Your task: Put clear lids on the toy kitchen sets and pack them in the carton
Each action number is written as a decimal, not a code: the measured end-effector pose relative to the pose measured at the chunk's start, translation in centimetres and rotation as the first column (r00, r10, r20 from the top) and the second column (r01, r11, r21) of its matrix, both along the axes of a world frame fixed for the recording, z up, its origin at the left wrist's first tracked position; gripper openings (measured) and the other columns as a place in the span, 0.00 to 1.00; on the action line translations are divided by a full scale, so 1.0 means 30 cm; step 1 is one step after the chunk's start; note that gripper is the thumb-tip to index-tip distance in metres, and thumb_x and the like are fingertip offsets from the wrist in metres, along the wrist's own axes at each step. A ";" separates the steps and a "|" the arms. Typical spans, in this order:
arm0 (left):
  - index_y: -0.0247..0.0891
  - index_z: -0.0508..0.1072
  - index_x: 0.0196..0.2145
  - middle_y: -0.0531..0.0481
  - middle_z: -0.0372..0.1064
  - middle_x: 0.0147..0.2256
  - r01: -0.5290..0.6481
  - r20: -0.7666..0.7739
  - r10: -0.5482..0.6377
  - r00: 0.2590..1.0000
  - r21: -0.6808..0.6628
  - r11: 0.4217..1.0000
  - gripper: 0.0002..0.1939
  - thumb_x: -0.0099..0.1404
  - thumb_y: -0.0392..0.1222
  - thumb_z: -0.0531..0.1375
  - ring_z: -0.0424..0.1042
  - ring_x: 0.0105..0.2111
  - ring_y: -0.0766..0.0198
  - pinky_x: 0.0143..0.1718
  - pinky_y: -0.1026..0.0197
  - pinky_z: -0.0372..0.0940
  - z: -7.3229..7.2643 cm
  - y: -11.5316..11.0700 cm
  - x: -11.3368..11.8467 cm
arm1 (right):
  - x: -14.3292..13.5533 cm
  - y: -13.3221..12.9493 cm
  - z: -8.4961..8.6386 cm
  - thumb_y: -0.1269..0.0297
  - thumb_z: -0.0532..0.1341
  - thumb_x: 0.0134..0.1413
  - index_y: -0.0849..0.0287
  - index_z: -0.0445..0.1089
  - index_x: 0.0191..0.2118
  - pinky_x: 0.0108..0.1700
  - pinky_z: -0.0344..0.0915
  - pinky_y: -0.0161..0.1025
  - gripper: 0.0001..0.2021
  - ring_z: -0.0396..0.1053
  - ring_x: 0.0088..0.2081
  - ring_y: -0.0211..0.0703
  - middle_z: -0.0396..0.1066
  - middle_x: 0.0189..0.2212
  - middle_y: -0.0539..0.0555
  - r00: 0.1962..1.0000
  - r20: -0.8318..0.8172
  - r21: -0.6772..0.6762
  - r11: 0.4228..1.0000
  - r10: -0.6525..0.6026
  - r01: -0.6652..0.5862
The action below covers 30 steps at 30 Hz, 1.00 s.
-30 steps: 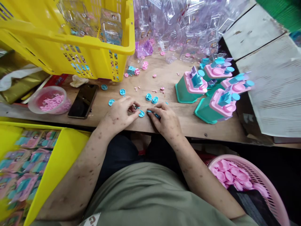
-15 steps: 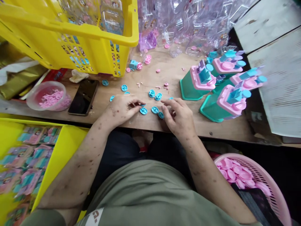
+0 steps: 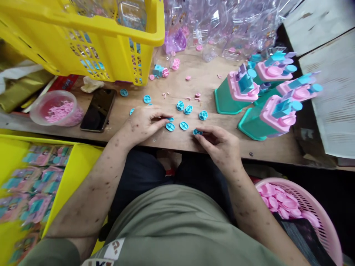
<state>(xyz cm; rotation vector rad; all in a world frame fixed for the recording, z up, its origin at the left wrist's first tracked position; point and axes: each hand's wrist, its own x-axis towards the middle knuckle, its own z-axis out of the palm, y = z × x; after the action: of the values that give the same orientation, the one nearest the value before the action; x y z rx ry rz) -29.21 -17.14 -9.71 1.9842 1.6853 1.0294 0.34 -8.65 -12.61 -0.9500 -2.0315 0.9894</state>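
Observation:
On the wooden table (image 3: 133, 135), my right hand (image 3: 219, 144) pinches a small blue round piece (image 3: 197, 132) between thumb and forefinger. My left hand (image 3: 144, 123) has its thumb and forefinger closed on another blue piece (image 3: 170, 119), which is partly hidden by the fingertips. A flat blue wheel (image 3: 170, 127) lies just below those fingertips, and a second flat wheel (image 3: 183, 126) lies between the hands. Beyond them stand several thicker blue pieces, one (image 3: 203, 115) nearest my right hand. More blue wheels lie behind my left hand, one (image 3: 146, 99) fully visible.
Teal containers with pink lids (image 3: 230, 94) stand at the right. A yellow basket (image 3: 111, 55) and clear plastic cases (image 3: 216, 22) fill the back. At the left are a phone (image 3: 98, 111) and a tub of pink bits (image 3: 57, 120). A pink basket (image 3: 330, 229) sits below right.
My right hand has moved right and closed on a blue piece. Another thick blue piece now shows beyond it, uncovered. My left hand has hardly moved. The view has shifted slightly.

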 end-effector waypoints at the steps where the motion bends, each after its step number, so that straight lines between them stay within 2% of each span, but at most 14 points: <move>1: 0.39 0.88 0.53 0.43 0.88 0.51 0.024 -0.024 -0.024 0.999 0.008 1.000 0.12 0.78 0.40 0.65 0.86 0.52 0.52 0.59 0.52 0.77 -0.003 0.003 -0.006 | -0.001 -0.001 -0.003 0.55 0.75 0.67 0.54 0.87 0.49 0.52 0.86 0.48 0.12 0.87 0.44 0.52 0.88 0.48 0.57 1.000 -0.025 -0.038 0.999 -0.010 0.009; 5: 0.40 0.88 0.52 0.43 0.88 0.51 0.091 -0.122 -0.088 0.989 0.019 0.996 0.12 0.79 0.40 0.64 0.86 0.51 0.51 0.57 0.51 0.77 -0.019 0.012 -0.023 | -0.007 -0.009 -0.008 0.49 0.76 0.66 0.55 0.88 0.48 0.46 0.87 0.48 0.16 0.87 0.37 0.52 0.89 0.40 0.56 0.997 -0.071 -0.152 0.988 -0.030 0.019; 8: 0.41 0.88 0.52 0.44 0.88 0.51 0.128 -0.144 -0.125 0.982 0.012 0.992 0.12 0.80 0.40 0.63 0.86 0.51 0.52 0.57 0.51 0.77 -0.032 0.017 -0.030 | -0.017 -0.015 0.001 0.47 0.76 0.64 0.56 0.88 0.47 0.40 0.84 0.45 0.17 0.86 0.33 0.50 0.87 0.35 0.55 0.996 -0.075 -0.161 0.987 -0.041 0.028; 13: 0.41 0.87 0.53 0.44 0.88 0.52 0.155 -0.138 -0.152 0.979 0.012 0.988 0.13 0.80 0.39 0.62 0.86 0.52 0.52 0.58 0.50 0.78 -0.049 0.020 -0.032 | -0.066 -0.014 0.024 0.44 0.75 0.64 0.56 0.88 0.47 0.33 0.79 0.42 0.19 0.81 0.30 0.47 0.85 0.32 0.54 0.995 -0.047 -0.166 0.983 -0.092 0.083; 17: 0.41 0.86 0.55 0.44 0.87 0.53 0.163 -0.146 -0.161 0.976 0.003 0.987 0.14 0.80 0.38 0.60 0.86 0.54 0.51 0.61 0.49 0.77 -0.048 0.023 -0.024 | -0.136 0.004 0.024 0.44 0.74 0.65 0.55 0.88 0.44 0.35 0.78 0.43 0.19 0.80 0.29 0.47 0.85 0.33 0.54 0.992 -0.043 -0.137 0.984 -0.122 0.115; 21: 0.39 0.87 0.53 0.43 0.88 0.52 0.146 -0.157 -0.146 0.977 -0.009 0.989 0.14 0.79 0.38 0.61 0.86 0.53 0.51 0.58 0.51 0.77 -0.050 0.032 -0.021 | -0.183 0.024 0.006 0.44 0.73 0.64 0.55 0.88 0.42 0.37 0.78 0.44 0.18 0.80 0.28 0.47 0.86 0.34 0.54 0.991 -0.037 -0.120 0.986 -0.125 0.120; 26: 0.42 0.88 0.51 0.45 0.88 0.50 0.115 -0.161 -0.118 0.980 -0.025 0.993 0.13 0.78 0.39 0.63 0.86 0.51 0.51 0.55 0.51 0.76 -0.053 0.040 -0.024 | -0.189 0.026 0.000 0.43 0.73 0.64 0.54 0.88 0.41 0.38 0.78 0.45 0.18 0.79 0.28 0.47 0.87 0.35 0.54 0.990 0.030 -0.071 0.988 -0.139 0.141; 30: 0.43 0.88 0.50 0.47 0.88 0.48 0.089 -0.126 -0.094 0.988 -0.044 0.995 0.12 0.78 0.41 0.63 0.86 0.49 0.52 0.54 0.52 0.76 -0.037 0.039 -0.018 | -0.181 0.028 0.001 0.40 0.73 0.65 0.54 0.88 0.42 0.37 0.80 0.44 0.20 0.80 0.29 0.48 0.87 0.36 0.55 0.990 0.054 -0.090 0.987 -0.129 0.133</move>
<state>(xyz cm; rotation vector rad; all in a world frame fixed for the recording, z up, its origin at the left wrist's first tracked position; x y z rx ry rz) -29.76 -15.96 -10.83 2.1216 1.6480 0.8477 -5.08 -7.80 -12.57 -1.1522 -1.9483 1.0062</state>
